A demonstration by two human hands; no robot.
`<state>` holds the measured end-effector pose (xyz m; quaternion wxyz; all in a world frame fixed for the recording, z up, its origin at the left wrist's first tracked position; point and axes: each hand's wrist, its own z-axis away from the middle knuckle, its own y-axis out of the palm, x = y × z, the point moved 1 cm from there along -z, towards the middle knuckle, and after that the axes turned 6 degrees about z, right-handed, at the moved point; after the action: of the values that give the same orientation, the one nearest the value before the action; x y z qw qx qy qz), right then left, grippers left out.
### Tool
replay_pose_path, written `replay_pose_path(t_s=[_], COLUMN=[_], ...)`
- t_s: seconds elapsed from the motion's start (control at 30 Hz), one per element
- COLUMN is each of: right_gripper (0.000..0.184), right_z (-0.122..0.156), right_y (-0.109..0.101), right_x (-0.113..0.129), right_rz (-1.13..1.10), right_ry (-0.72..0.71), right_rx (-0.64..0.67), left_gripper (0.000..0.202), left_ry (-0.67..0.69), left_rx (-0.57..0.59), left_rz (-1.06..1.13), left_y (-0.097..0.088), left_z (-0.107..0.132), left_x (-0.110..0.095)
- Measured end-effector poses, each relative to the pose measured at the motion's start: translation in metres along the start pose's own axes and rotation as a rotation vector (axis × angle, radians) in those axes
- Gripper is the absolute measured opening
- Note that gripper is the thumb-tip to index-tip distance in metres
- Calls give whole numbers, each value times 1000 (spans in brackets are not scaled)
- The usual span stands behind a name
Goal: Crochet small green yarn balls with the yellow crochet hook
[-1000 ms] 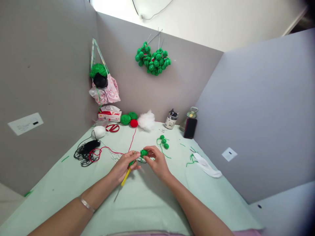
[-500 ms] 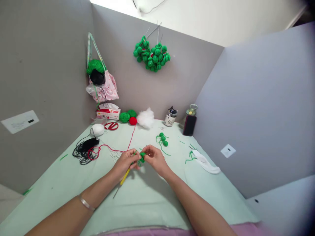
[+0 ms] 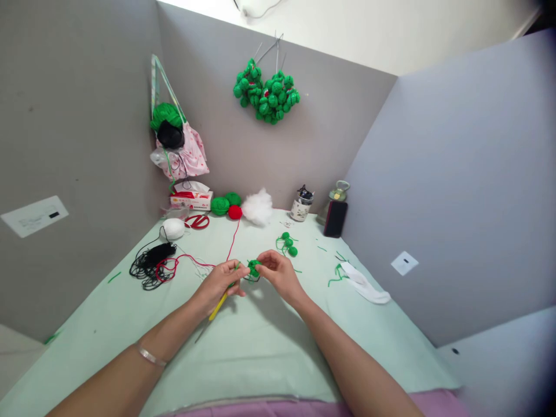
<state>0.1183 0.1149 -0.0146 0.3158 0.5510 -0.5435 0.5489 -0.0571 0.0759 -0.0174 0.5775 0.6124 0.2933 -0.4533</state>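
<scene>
Between my two hands, over the middle of the table, is a small green crocheted piece (image 3: 253,267). My left hand (image 3: 223,281) pinches its left side with thumb and finger, and also keeps a crochet hook with a yellow handle (image 3: 218,307) tucked in the palm, its metal end pointing down toward me. My right hand (image 3: 278,275) is closed on the right side of the piece. A dark strand shows just below the piece. Beyond my right hand lie several small green crocheted balls (image 3: 289,243) with loose yarn tails.
A black yarn bundle (image 3: 154,263), white yarn ball (image 3: 174,229) and red scissors (image 3: 197,222) lie at left. Along the back are a tissue box (image 3: 191,200), red yarn ball (image 3: 235,212), white stuffing (image 3: 258,207), jar (image 3: 301,207) and phone (image 3: 336,219). White fabric (image 3: 365,285) lies right.
The green piece has been turned and shows more of its face between my fingers. My right hand has shifted slightly up and right; the yellow hook has tilted a little to the left.
</scene>
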Motion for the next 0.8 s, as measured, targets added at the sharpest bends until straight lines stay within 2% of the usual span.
replay_pose_path(t_s=[0.23,0.33,0.5,0.7,0.8], right_gripper=[13,12,14,15,14], right_z=[9,13,13,4,2], right_y=[5,7,9,0,-4], right_x=[6,11,12,13,14], right_rz=[128,153,107,-84,-128], right_ry=[-153,-166,-101,43,59], right_rx=[-26,-27,-19,109,127], left_gripper=[36,32,27,28,29], left_ry=[25,31,27,8,0], left_rx=[-2,-7,9,48,58], left_rz=[-34,-45,-55,-28,-14], left_y=[1,1,5,6,6], left_z=[-1,-2,1,2,3], left_x=[7,8,6,-3,-6])
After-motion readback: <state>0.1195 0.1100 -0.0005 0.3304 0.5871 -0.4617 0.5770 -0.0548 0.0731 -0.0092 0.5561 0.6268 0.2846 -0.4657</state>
